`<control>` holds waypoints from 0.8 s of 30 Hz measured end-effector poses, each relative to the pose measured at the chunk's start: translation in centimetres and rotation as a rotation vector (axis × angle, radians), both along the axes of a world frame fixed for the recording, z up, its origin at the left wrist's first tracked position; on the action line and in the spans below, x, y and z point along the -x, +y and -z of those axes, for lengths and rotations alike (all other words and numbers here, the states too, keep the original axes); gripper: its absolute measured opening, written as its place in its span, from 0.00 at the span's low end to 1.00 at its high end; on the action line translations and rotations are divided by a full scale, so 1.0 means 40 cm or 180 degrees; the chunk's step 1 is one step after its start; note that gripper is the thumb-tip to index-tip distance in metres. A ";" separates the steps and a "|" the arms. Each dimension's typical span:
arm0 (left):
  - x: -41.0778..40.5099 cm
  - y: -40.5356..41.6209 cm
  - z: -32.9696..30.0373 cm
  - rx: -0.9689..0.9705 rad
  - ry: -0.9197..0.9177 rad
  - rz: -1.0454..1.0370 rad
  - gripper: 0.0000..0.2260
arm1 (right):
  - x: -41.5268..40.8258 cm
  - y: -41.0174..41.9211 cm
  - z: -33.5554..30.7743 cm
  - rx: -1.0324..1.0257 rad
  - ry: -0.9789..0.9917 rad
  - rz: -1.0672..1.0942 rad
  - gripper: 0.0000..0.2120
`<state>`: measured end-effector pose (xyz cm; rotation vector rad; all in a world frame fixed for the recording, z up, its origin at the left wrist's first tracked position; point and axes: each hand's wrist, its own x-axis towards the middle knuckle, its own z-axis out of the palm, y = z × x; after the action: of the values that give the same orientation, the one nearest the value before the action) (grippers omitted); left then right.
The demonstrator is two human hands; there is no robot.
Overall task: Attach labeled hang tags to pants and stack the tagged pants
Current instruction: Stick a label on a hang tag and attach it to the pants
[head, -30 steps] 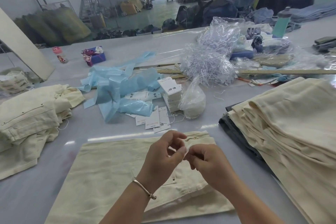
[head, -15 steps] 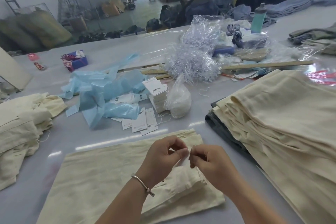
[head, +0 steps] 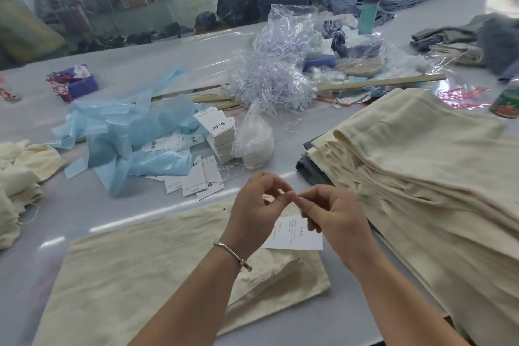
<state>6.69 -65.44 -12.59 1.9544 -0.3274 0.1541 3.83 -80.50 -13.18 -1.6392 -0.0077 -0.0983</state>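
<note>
1. White hang tag (head: 297,236) hangs under both hands, over the cream pants (head: 157,270) lying flat at 6 o'clock on the table (head: 118,205).
2. Left hand (head: 258,211) and right hand (head: 334,213) have fingertips pinched together above the tag; what they pinch is too fine to see.
3. Stack of cream pants (head: 421,171) at 3 o'clock.
4. Tag pile (head: 222,135) and blue plastic (head: 134,135) at 11 o'clock.
</note>
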 end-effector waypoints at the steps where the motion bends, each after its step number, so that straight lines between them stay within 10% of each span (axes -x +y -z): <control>1: 0.002 0.006 0.013 0.0010 0.0072 -0.0012 0.05 | -0.002 -0.004 0.004 0.0154 -0.0039 0.0189 0.05; 6: 0.031 0.048 0.138 -0.1142 0.0797 0.0096 0.06 | -0.041 -0.091 -0.034 0.1293 -0.0796 0.1488 0.07; 14: 0.057 0.051 0.243 -0.2080 0.0906 0.0541 0.06 | -0.046 -0.061 -0.075 0.1469 -0.1395 0.0955 0.03; 20: 0.043 0.066 0.241 -0.0769 0.1686 0.0386 0.11 | 0.053 0.029 0.118 0.1572 -0.0112 -0.0108 0.03; 24: 0.027 0.086 0.224 -0.0093 0.2343 0.0452 0.11 | 0.096 0.094 0.232 0.2400 0.0176 0.0447 0.03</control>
<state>5.59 -62.01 -21.56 1.8662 0.0226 -0.6522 -0.03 -76.72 -22.47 -2.3954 0.1264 -0.1710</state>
